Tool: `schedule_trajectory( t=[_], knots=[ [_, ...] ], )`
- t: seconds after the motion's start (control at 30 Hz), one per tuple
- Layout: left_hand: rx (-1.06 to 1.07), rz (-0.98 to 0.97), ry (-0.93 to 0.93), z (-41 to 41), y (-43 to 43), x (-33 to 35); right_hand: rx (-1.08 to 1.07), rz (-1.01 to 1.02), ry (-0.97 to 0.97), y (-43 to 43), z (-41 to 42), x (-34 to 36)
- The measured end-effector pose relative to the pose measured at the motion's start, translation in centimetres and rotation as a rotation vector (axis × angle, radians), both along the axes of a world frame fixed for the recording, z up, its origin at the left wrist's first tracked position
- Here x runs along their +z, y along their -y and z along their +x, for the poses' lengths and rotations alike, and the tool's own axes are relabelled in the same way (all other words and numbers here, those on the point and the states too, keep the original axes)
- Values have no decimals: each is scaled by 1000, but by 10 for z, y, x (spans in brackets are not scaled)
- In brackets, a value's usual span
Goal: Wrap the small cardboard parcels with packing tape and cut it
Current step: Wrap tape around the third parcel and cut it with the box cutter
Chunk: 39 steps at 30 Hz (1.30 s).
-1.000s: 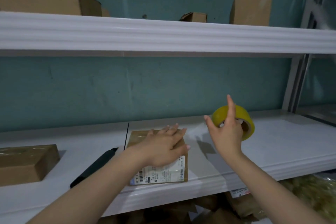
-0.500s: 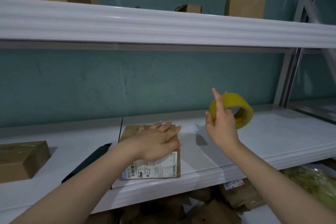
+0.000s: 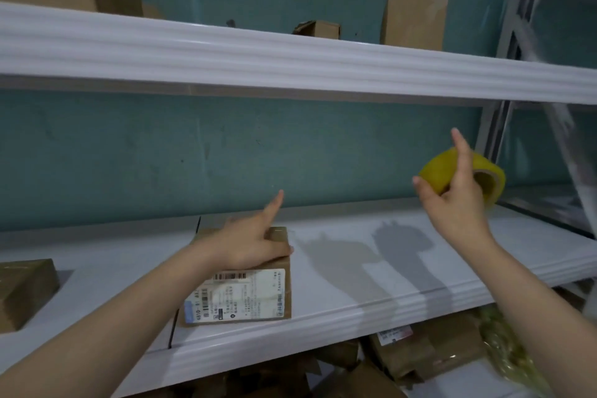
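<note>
Our left hand (image 3: 248, 245) hides the far end of the parcel (image 3: 245, 297) on the shelf (image 3: 355, 268), pressing it with the index finger lifted; we cannot tell how its other fingers lie. Our right hand (image 3: 455, 203) grips the yellow tape roll (image 3: 433, 174), raised well right of the parcel. Another parcel (image 3: 22, 291) is cut off far left.

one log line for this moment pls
left hand: rests on labelled parcel | right hand: holds yellow tape roll raised | labelled parcel: on white shelf
</note>
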<state>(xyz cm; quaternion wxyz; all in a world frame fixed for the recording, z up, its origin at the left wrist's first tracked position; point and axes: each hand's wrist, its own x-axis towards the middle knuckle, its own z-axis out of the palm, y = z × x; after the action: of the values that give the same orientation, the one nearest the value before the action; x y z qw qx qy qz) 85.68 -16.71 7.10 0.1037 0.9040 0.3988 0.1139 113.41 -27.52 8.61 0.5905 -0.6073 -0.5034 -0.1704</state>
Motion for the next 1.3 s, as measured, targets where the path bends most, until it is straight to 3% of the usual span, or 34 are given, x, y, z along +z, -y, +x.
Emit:
schedule_trajectory(
  t=[0.07,0.1,0.17,0.23,0.4,0.53,0.63,0.8,0.87,0.97,1.03,1.13,1.17,1.23,1.3],
  knots=[
    [6,171,226,12,1,6,110,51,-75,-3,-13,3],
    [-15,163,385,20,4,8,174,89,-129,-5,-19,5],
    [-100,-65,651,38,16,11,362,139,-293,-10,-33,8],
    [-193,-309,749,53,28,7,609,132,-506,-11,-48,11],
    [-338,-472,907,69,28,-4,967,58,-787,-11,-83,16],
    [-418,-345,848,59,24,-12,1054,2,-914,-17,-97,11],
    [-365,-250,828,46,24,-14,1076,-89,-944,-23,-100,3],
    [-310,-3,682,17,16,-13,981,-88,-943,-38,-93,-8],
    [-264,105,721,-11,3,-8,803,-138,-855,-48,-84,-19],
    [-99,273,921,-64,-15,-3,421,-415,-425,-58,-74,-47],
    [-39,232,946,-98,-13,-7,275,-576,-202,-63,-70,-65],
    [-89,51,658,-124,4,-25,80,-771,236,-64,-78,-77],
    [-88,85,485,-123,7,-32,-4,-805,397,-65,-82,-79],
    [-76,224,216,-110,9,-44,-127,-808,541,-67,-91,-82],
    [-11,317,155,-97,5,-49,-182,-787,591,-67,-95,-89]
  ],
)
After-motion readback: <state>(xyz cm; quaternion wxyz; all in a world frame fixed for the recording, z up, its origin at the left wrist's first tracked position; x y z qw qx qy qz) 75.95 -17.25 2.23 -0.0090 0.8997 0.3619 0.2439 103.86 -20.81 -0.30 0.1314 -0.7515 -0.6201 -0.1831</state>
